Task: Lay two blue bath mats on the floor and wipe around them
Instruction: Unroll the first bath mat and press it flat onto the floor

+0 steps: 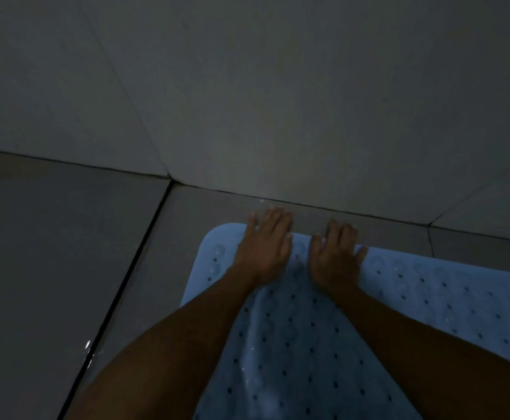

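Observation:
A light blue bath mat (414,298) with rows of small holes and suction cups lies on the grey tiled floor, its far edge close to the wall. My left hand (264,247) rests flat on the mat's far edge, fingers spread and reaching onto the tile beyond it. Beside it, my right hand (335,256) presses flat on the same edge, fingers apart. Both forearms stretch over the mat. A fold or ridge runs down the mat between my arms. Only one mat is in view.
A grey tiled wall (278,101) rises just beyond the mat. A dark grout line (120,292) runs diagonally across the floor on the left, with small wet glints near it. The light is dim.

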